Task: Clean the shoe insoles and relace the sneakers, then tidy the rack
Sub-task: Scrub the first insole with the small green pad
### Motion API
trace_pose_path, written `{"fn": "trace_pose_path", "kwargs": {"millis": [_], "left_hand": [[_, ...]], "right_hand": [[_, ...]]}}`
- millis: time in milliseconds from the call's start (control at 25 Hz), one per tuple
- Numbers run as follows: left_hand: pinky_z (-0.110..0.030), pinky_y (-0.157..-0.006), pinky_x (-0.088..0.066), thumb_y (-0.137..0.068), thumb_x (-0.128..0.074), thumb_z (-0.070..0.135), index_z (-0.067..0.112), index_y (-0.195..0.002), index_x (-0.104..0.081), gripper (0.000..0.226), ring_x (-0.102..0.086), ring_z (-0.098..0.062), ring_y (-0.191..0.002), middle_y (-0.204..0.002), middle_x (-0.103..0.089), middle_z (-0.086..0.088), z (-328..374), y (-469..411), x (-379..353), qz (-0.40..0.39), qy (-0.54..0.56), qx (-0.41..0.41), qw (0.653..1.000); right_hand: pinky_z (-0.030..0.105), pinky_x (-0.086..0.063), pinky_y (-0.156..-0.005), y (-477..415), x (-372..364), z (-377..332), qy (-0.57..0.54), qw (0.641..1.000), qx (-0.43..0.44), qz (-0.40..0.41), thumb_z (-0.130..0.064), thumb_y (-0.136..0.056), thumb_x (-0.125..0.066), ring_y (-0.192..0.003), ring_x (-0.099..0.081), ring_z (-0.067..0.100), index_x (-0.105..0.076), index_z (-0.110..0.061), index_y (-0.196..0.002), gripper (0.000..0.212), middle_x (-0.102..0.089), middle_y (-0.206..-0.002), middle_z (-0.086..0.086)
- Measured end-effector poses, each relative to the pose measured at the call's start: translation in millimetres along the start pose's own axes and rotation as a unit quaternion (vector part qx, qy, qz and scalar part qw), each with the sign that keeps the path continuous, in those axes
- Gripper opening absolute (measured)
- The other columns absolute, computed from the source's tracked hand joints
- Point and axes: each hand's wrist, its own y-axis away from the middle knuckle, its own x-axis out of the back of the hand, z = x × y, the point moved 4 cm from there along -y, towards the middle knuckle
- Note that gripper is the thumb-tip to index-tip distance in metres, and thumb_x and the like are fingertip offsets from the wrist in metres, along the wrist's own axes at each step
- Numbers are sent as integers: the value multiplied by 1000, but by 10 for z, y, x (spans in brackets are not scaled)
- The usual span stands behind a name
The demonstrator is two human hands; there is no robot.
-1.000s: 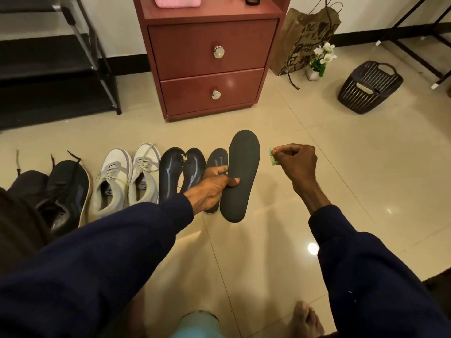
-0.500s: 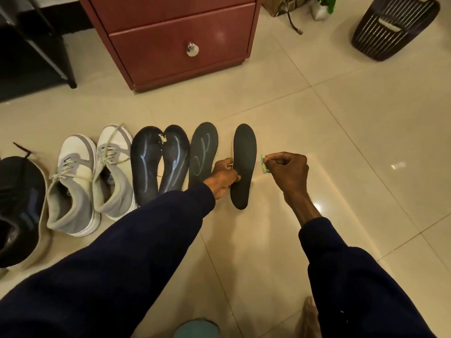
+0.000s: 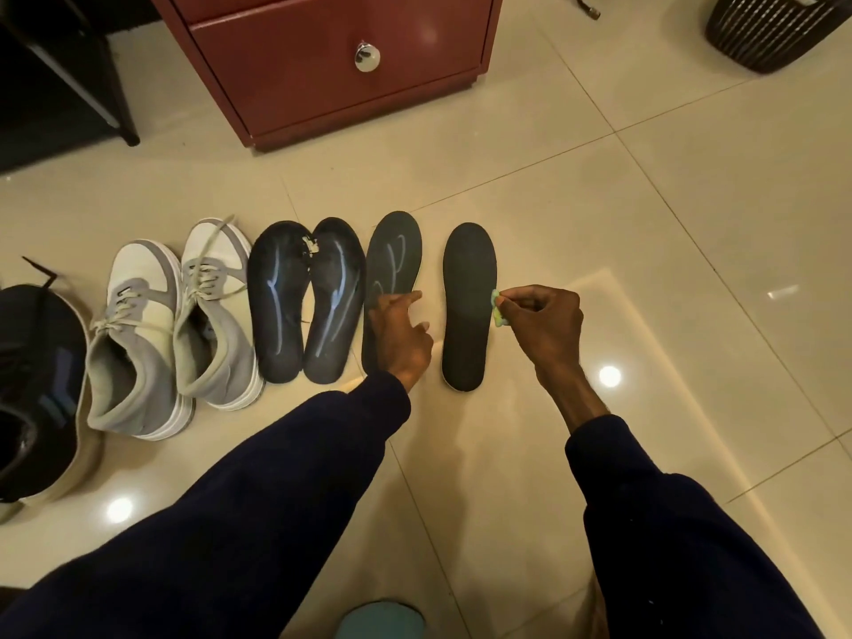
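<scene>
Several dark insoles lie in a row on the tile floor. The rightmost plain insole point(image 3: 466, 297) lies flat, apart from the others. My right hand point(image 3: 539, 322) pinches a small green-yellow wad point(image 3: 497, 309) at that insole's right edge. My left hand point(image 3: 400, 332) hovers over the marked insole point(image 3: 393, 265) beside it, fingers loosely spread, holding nothing. Two more insoles with pale streaks point(image 3: 306, 292) lie to the left. A pair of white-grey sneakers point(image 3: 170, 325) with loose laces stands further left, then a black sneaker point(image 3: 37, 380) at the left edge.
A red-brown drawer cabinet point(image 3: 332, 62) stands behind the row. A black rack point(image 3: 60, 71) fills the far left. A dark slatted basket point(image 3: 774, 25) sits at the top right. A teal object point(image 3: 380, 620) shows at the bottom edge.
My left hand set the plain insole down flat at the right end of the row and let go of it. My right hand, still pinching the wad, dropped to the insole's edge.
</scene>
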Motion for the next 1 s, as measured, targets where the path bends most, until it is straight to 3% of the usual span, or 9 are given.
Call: {"fn": "trace_pose_path", "kwargs": {"millis": [120,360,440,560,680,800,880,920,1000], "left_hand": [[-42,-111,-36,-87,-79,11,15,-139,-54,58,-36,-35,-138,-144,-42,-14,-100,10,218,81,-111,18,990],[-47,-109,-40,-78,-89,21,11,-144,-36,85,-38,-41,-135,-146,-36,-22,-99,10,272,76,-166,56,982],[-48,-112,-42,-76,-89,14,9,-147,-33,91,-42,-38,-136,-146,-41,-19,-160,-48,296,63,-70,60,994],[-40,-100,-52,-88,-77,5,11,-144,-41,67,-55,-28,-126,-135,-56,-12,-138,-41,393,-20,166,88,982],[-35,-88,-56,-96,-63,-4,6,-133,-55,39,-61,-30,-114,-116,-67,-12,161,72,594,-131,342,103,925],[-55,-96,-57,-99,-52,-9,2,-134,-56,37,-66,-39,-108,-116,-67,-20,625,173,980,-210,497,76,839],[-59,-95,-55,-105,-47,4,5,-137,-55,32,-70,-36,-101,-120,-67,-20,1009,316,1347,-255,562,53,785],[-58,-98,-54,-109,-45,18,6,-137,-56,33,-71,-34,-100,-122,-68,-19,1191,403,1514,-271,569,39,776],[-56,-105,-50,-108,-35,52,13,-143,-55,57,-71,-30,-104,-129,-67,-14,1509,576,1793,-305,552,8,776]], "right_hand": [[7,-53,-65,33,-71,12,7,1000,6,-12,-23,-82,-81,-71,-68,-5,-79,-13,-94,15,-72,-81,-9],[6,-51,-63,87,-170,-128,8,999,17,-30,-21,-83,-81,-71,-69,-1,-79,-12,-93,14,-73,-83,-4],[6,-51,-62,113,-167,-220,4,999,23,-31,-21,-82,-81,-70,-69,-1,-79,-11,-93,15,-74,-83,-2],[16,-58,-62,154,-115,-465,-9,999,38,-28,-20,-82,-82,-71,-71,3,-79,-13,-92,13,-75,-82,-3],[25,-60,-58,238,-81,-880,-25,995,71,-63,-20,-83,-81,-77,-73,12,-78,-14,-97,16,-75,-89,-2],[25,-59,-59,392,-33,-1429,-21,981,149,-121,-14,-85,-79,-78,-73,16,-78,-13,-96,11,-75,-90,-1],[25,-59,-64,510,75,-1827,-1,969,211,-127,-13,-86,-77,-77,-72,14,-79,-14,-94,9,-75,-89,-3],[25,-59,-66,576,147,-2015,11,963,240,-120,-12,-85,-77,-78,-70,12,-79,-16,-93,9,-75,-90,-5],[21,-57,-67,708,270,-2349,37,951,291,-100,-12,-84,-78,-81,-68,9,-80,-19,-92,11,-73,-93,-4]]}}
